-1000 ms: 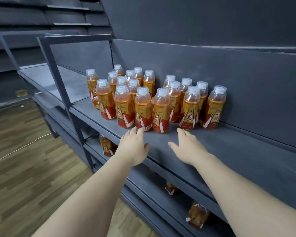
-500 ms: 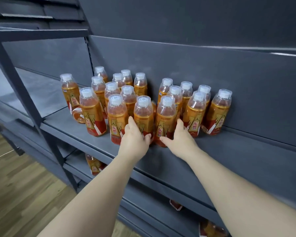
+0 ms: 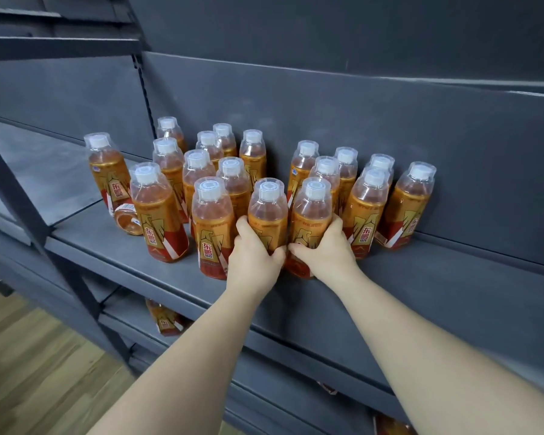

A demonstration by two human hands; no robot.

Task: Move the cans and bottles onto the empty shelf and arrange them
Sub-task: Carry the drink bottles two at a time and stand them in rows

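Several orange drink bottles with clear caps stand in a cluster on the grey shelf. My left hand grips a front-row bottle, fingers and thumb curled round its lower body. My right hand grips the neighbouring front bottle just to its right. The two held bottles stand upright and almost touch. One bottle lies on its side at the left of the cluster.
A dark metal upright crosses the shelf's left front. Lower shelves hold more bottles, one below left and another at the bottom right. Bare shelf surface extends to the right of the cluster. Wood floor shows at the lower left.
Both hands have moved forward from the shelf's front edge to the front row and have closed round two adjacent bottles. The view has come closer to the shelf.
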